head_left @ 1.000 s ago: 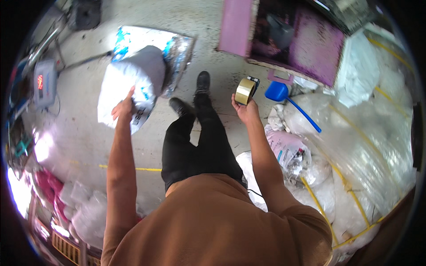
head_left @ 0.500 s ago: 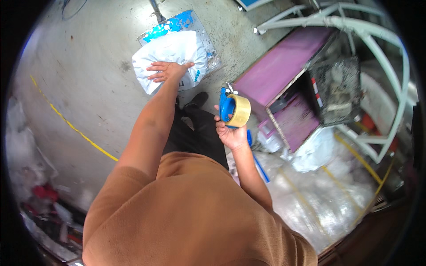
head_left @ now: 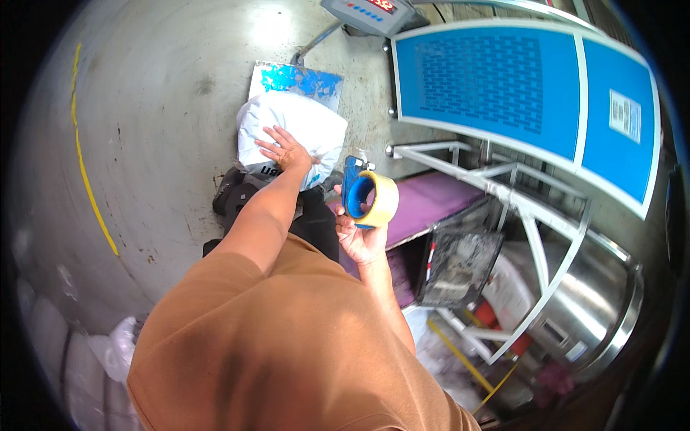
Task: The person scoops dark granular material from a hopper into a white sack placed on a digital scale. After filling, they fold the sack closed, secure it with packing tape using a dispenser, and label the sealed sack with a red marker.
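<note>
We note our left hand spread, ungrasping, on the white bag, seemingly steadying it, our right hand grasping the tape dispenser right of the bag, likely for clearance.

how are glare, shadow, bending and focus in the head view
Head view: glare whitens the floor near the top and streaks the drum; same head view: shadow darkens the shirt, the blue panel has bowed edges, the tape looks fairly sharp.
</note>
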